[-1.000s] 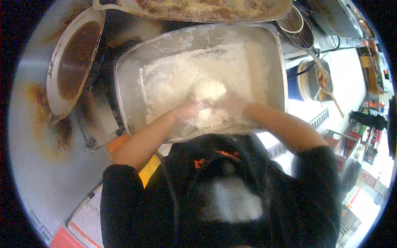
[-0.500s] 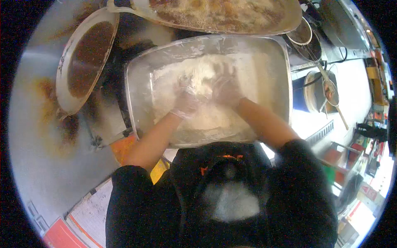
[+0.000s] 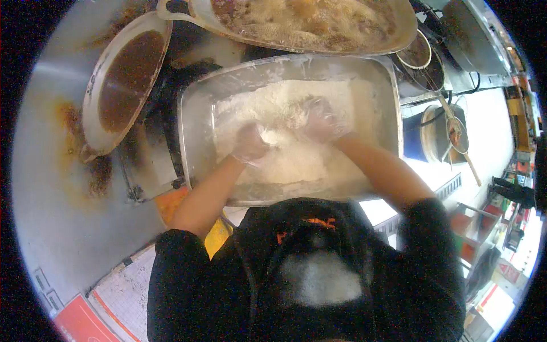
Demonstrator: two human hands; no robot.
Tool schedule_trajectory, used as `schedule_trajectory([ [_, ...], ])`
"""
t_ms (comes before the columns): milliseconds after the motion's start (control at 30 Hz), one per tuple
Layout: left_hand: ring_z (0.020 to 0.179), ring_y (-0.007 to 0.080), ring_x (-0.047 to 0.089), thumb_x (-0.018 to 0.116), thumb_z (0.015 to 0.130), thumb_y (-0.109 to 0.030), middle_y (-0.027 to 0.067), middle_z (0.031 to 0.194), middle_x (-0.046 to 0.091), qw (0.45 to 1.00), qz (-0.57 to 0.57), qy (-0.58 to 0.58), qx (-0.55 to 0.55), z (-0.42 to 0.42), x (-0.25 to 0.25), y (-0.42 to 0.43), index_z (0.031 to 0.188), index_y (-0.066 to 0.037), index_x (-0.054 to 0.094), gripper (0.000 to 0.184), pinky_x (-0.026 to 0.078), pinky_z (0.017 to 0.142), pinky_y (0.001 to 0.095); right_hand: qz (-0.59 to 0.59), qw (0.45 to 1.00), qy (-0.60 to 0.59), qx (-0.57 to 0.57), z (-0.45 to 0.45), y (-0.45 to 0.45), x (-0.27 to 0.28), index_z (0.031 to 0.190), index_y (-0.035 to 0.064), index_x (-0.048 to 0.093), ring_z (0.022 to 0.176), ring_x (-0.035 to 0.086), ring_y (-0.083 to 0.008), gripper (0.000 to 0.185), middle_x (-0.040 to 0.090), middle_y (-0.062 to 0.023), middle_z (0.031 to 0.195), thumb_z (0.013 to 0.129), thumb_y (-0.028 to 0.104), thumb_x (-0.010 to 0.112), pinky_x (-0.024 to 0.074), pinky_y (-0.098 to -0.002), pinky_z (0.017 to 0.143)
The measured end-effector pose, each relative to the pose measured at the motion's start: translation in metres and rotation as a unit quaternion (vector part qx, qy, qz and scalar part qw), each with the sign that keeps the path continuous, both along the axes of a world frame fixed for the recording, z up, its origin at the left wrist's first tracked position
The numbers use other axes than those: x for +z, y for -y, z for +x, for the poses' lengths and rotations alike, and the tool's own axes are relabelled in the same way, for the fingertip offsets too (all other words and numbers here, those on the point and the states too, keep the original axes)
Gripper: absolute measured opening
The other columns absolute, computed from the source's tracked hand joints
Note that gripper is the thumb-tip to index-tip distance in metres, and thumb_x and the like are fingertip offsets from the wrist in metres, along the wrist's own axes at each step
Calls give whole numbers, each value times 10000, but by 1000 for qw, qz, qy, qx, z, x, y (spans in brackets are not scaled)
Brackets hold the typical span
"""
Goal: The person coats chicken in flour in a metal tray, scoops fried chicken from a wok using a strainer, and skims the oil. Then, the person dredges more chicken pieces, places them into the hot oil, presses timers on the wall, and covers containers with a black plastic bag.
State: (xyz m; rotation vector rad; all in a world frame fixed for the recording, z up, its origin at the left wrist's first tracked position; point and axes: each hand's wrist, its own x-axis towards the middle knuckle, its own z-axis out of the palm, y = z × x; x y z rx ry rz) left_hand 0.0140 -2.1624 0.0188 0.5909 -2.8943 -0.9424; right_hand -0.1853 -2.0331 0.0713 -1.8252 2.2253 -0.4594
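A deep metal basin (image 3: 196, 134) holds a wide bed of pale, flour-like powder (image 3: 296, 165). My left hand (image 3: 250, 143), in a clear plastic glove, is down at the powder left of the middle, its fingers curled in. A brighter patch of powder lies right beside it. Farther right and slightly deeper in the basin is my right hand (image 3: 323, 121), gloved the same way, with fingers bent over the powder. A low, lumpy mound of powder (image 3: 288, 114) lies between the two hands. Whatever the fingers close on is hidden.
Behind the basin stands a large pan of bubbling, foaming oil (image 3: 319, 25). An oval pan of dark liquid (image 3: 126, 82) is on the left. At the right are a round wire strainer (image 3: 415, 51) and a long-handled skimmer (image 3: 456, 132) near a bucket (image 3: 428, 134).
My hands have moved apart: the left slightly down, the right a little outward to the right. Their fingers are more curled than before. The view has shifted slightly.
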Motion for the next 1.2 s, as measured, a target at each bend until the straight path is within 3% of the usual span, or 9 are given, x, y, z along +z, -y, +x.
schedule_trajectory([
  [100, 975, 259, 593, 757, 715, -220, 111, 1038, 615, 956, 248, -128, 91, -7, -74, 40, 1263, -28, 522, 626, 480, 862, 412, -262, 938, -203, 104, -7, 13, -12, 1334, -31, 462, 988, 598, -425, 580, 528, -264, 1297, 908, 363, 478, 502, -499, 862],
  [267, 945, 221, 598, 617, 872, -319, 60, 1110, 612, 861, 479, -94, 146, 36, -186, 53, 1328, -92, 503, 522, 494, 856, 375, -88, 982, -119, 117, 42, 12, -16, 1187, 10, 582, 956, 615, -346, 441, 621, -206, 1116, 905, 334, 485, 499, -494, 841],
  [367, 1011, 205, 579, 614, 878, -274, 82, 1178, 590, 975, 180, 124, -46, 45, -10, -7, 1342, -73, 486, 522, 482, 880, 349, 171, 970, 157, 70, 58, -7, 20, 1142, 31, 605, 977, 604, -313, 384, 636, -182, 1056, 901, 311, 500, 490, -487, 843],
  [500, 1098, 183, 553, 609, 886, -212, 112, 1269, 561, 976, 167, 114, -83, 42, 80, -20, 1362, -48, 464, 524, 466, 912, 314, 164, 967, 191, 31, 30, -13, 24, 1192, 42, 566, 1035, 570, -312, 402, 603, -187, 1117, 908, 319, 507, 466, -471, 883],
  [833, 1096, 187, 545, 606, 879, -215, 107, 1236, 592, 831, 486, 200, 184, 97, 18, -10, 1218, -35, 589, 384, 451, 904, 345, 330, 928, 144, 90, 13, -60, 55, 1318, 70, 469, 1180, 487, -310, 480, 518, -199, 1269, 925, 340, 525, 406, -431, 982],
  [1000, 1157, 225, 522, 562, 912, -201, 101, 1247, 589, 876, 463, 132, 26, 66, 26, -25, 1225, -20, 589, 363, 390, 1012, 378, 364, 879, 308, 8, 47, -75, 69, 1381, 84, 420, 1252, 446, -310, 532, 476, -206, 1345, 933, 350, 534, 376, -411, 1032],
  [1067, 1144, 224, 533, 572, 921, -222, 84, 1253, 585, 914, 334, -90, -213, 65, -3, -22, 1235, -14, 584, 377, 394, 1015, 369, 343, 842, 409, -79, 57, -67, 62, 1406, 90, 401, 1281, 429, -309, 555, 460, -208, 1375, 937, 354, 538, 364, -403, 1052],
  [1167, 1043, 224, 576, 537, 890, -140, 117, 1086, 623, 920, 138, -12, -368, 31, 18, -41, 1137, -32, 611, 279, 463, 885, 379, 255, 828, 492, -91, 56, -58, 44, 1412, 97, 414, 1283, 445, -307, 554, 478, -215, 1373, 945, 370, 531, 364, -398, 1059],
  [1200, 1001, 218, 592, 535, 889, -125, 110, 1072, 627, 896, 434, 35, -83, 25, 54, -44, 1105, -28, 626, 254, 480, 844, 376, 216, 832, 506, -74, 54, -54, 45, 1394, 98, 447, 1256, 478, -306, 533, 514, -220, 1340, 949, 382, 521, 375, -401, 1046],
])
